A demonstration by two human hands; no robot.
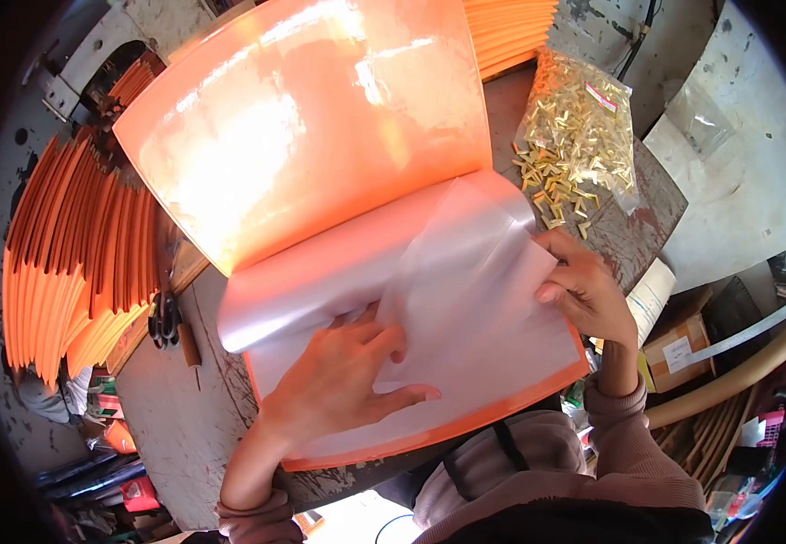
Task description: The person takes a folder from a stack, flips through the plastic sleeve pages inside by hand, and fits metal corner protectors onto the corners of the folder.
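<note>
Evidently the orange folder (pixel 320 118) lies open on the bench (pixel 184 408), its glossy cover tilted back beyond the pale sheets (pixel 474 363). The right hand's (pixel 588 286) grip is narrow, thumb and fingers pinching the corner of a translucent sheet (pixel 465 245) that curls up from the rest. The left hand (pixel 334 376), fingers spread wide and holding nothing, reaches over the sheets, fingertips by the curled part. Brass-coloured corner clips (pixel 579 136) spill from a clear bag near the folder.
</note>
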